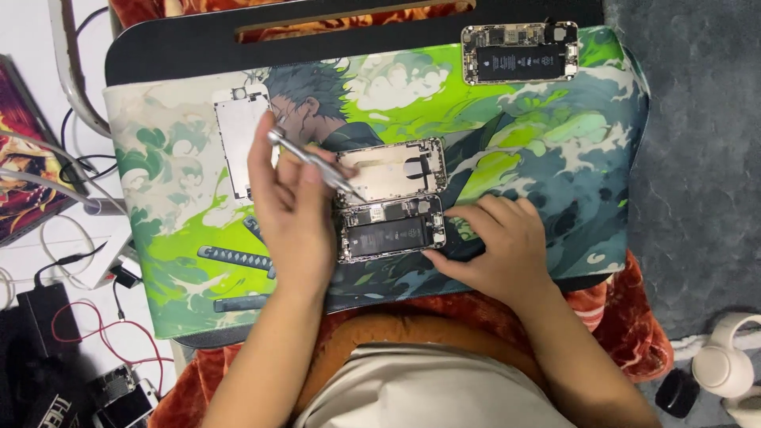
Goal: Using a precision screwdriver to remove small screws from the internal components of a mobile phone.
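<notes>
An opened phone (392,228) lies on a green illustrated mat (555,150), its black battery showing and its screen panel (391,169) folded back above it. My left hand (292,208) holds a thin metal screwdriver (315,162), whose tip points at the phone's upper left corner. My right hand (501,244) rests on the mat and presses fingertips against the phone's right edge.
A second opened phone (520,52) lies at the mat's far right corner. A bare metal plate (240,143) lies left of my left hand. Cables and a black charger (47,305) sit at the left. White headphones (725,364) rest on the grey floor at the right.
</notes>
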